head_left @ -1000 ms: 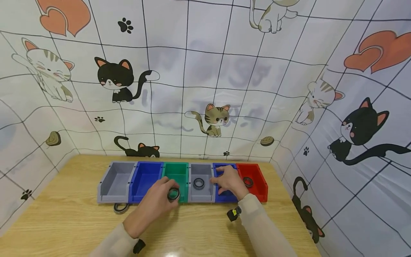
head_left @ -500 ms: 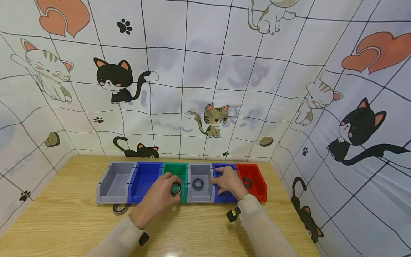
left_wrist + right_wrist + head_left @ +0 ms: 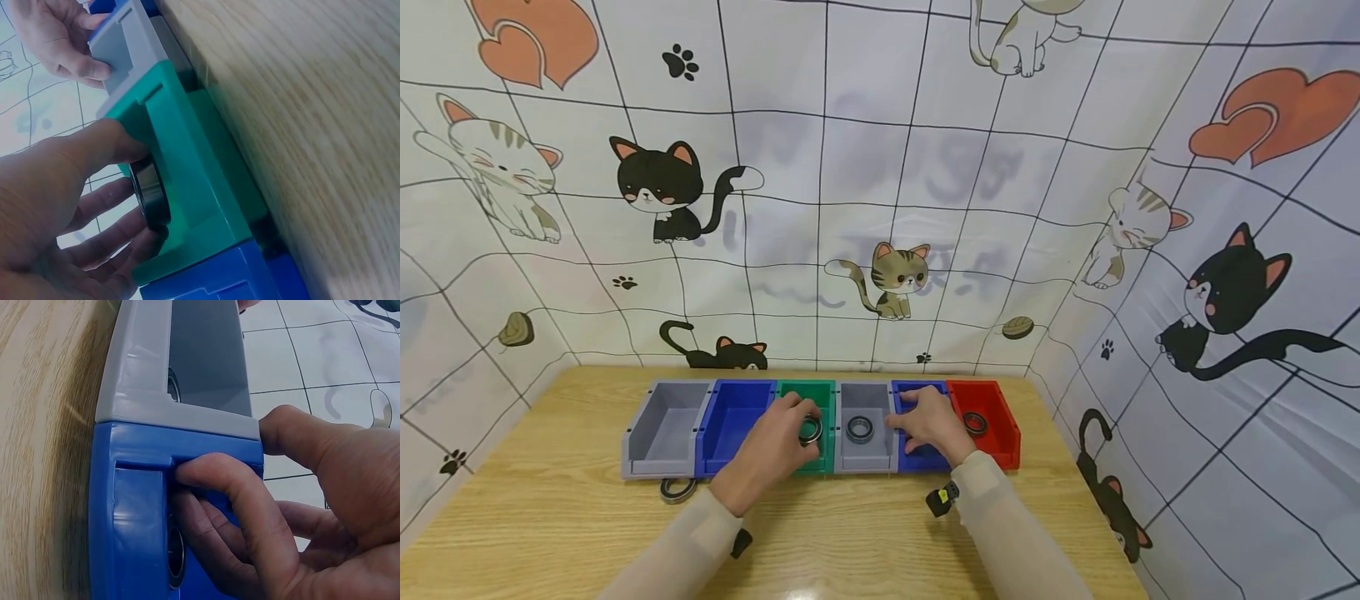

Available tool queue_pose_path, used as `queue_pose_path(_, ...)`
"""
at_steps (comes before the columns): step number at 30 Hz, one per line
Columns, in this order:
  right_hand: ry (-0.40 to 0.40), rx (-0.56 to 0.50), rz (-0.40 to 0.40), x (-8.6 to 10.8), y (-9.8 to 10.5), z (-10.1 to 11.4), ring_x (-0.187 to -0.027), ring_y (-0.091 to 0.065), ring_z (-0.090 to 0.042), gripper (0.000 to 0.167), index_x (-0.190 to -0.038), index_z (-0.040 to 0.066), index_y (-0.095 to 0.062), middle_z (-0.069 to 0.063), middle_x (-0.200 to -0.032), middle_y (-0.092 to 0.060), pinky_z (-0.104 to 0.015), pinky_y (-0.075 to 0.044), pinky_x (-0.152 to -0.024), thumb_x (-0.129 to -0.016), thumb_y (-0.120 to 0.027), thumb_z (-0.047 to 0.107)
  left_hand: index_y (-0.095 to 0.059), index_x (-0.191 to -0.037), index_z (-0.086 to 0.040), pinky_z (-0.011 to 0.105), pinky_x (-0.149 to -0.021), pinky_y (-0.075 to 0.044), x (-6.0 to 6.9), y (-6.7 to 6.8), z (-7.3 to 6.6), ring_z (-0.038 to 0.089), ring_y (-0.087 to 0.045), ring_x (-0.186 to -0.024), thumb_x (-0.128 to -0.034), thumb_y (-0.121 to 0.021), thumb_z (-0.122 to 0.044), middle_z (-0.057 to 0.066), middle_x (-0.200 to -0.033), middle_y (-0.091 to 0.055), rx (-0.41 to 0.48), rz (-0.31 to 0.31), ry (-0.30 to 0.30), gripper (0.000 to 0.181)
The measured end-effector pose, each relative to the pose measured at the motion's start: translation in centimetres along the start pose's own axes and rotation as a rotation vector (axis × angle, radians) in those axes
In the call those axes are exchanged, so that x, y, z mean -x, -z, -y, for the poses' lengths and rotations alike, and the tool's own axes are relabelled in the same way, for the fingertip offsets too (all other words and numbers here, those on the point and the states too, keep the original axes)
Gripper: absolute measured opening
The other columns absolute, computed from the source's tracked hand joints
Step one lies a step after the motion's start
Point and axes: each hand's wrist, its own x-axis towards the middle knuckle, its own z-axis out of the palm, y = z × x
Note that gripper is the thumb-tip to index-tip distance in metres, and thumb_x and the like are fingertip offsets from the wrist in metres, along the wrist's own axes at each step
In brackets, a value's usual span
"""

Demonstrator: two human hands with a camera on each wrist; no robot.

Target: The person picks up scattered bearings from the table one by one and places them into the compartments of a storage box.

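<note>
A ball bearing [image 3: 152,194] is pinched between the thumb and fingers of my left hand [image 3: 775,450], just inside the green bin [image 3: 194,206]. My right hand [image 3: 934,423] grips the side wall of the right-hand blue bin [image 3: 137,512], its thumb on the edge beside the grey bin and its other fingers curled inside. Below those fingers, another bearing [image 3: 176,557] lies partly hidden in this blue bin. One bearing [image 3: 860,430] rests flat in the grey bin [image 3: 868,461] between the hands. The red bin [image 3: 1006,433] has a bearing [image 3: 975,423] in it.
Farther left in the row stand another blue bin [image 3: 733,425] and another grey bin [image 3: 662,442]. A loose bearing [image 3: 678,490] lies on the wooden table [image 3: 850,533] before them. A cat-print curtain [image 3: 790,167] encloses the back and sides.
My left hand has carried the bearing forward and slightly right, from the green bin's front edge to inside it. The right hand has kept its place on the blue bin.
</note>
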Motion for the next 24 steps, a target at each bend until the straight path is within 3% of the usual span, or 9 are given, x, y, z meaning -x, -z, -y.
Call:
queue_pose_path(17,0.023,0.038,-0.011,0.1,-0.1,0.1,-0.057,-0.080,-0.018,0.073,-0.166,0.004,-0.064,-0.011,-0.076,-0.068,-0.030,-0.070,-0.068,-0.102,-0.092,0.023,-0.080,-0.124,-0.004,0.041,-0.081,-0.065,-2.0,-0.7,0.6,0.024,-0.063,-0.097,-0.0902,-0.091,0.001,0.010,-0.110,-0.069,-0.072,0.083,0.012,0.035)
queue_pose_path(24,0.029,0.044,-0.016,0.4,-0.2,0.1,-0.055,-0.079,-0.017,0.071,-0.165,0.003,-0.064,-0.009,-0.072,-0.065,-0.028,-0.069,-0.067,-0.103,-0.092,0.023,-0.078,-0.127,-0.003,0.049,-0.090,-0.066,-2.5,-1.0,0.5,0.031,-0.068,-0.102,-0.0906,-0.096,-0.001,0.013,-0.113,-0.071,-0.190,0.129,-0.009,0.041)
